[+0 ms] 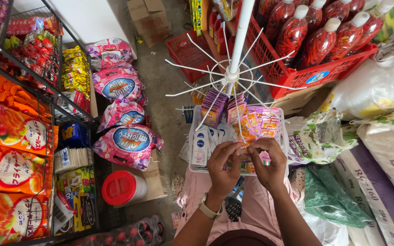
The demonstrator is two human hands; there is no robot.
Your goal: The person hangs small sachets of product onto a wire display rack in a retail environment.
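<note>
My left hand (222, 166) and my right hand (266, 163) meet over a white wire basket (192, 136), pinching a strip of small orange and pink sachets (244, 146) between thumbs and fingertips. The basket is packed with more sachet strips: white ones (204, 143) at the left, purple ones (215, 105) at the back, pink and orange ones (263, 120) at the right. A white display pole (239, 38) with radiating wire arms rises just behind the basket. A watch sits on my left wrist.
A black wire shelf (46, 98) of orange snack bags stands at the left. Pink detergent bags (126, 143) and a red-lidded jar (120, 187) lie on the floor. A red crate (315, 75) of red-filled bottles and large rice sacks (388, 150) crowd the right.
</note>
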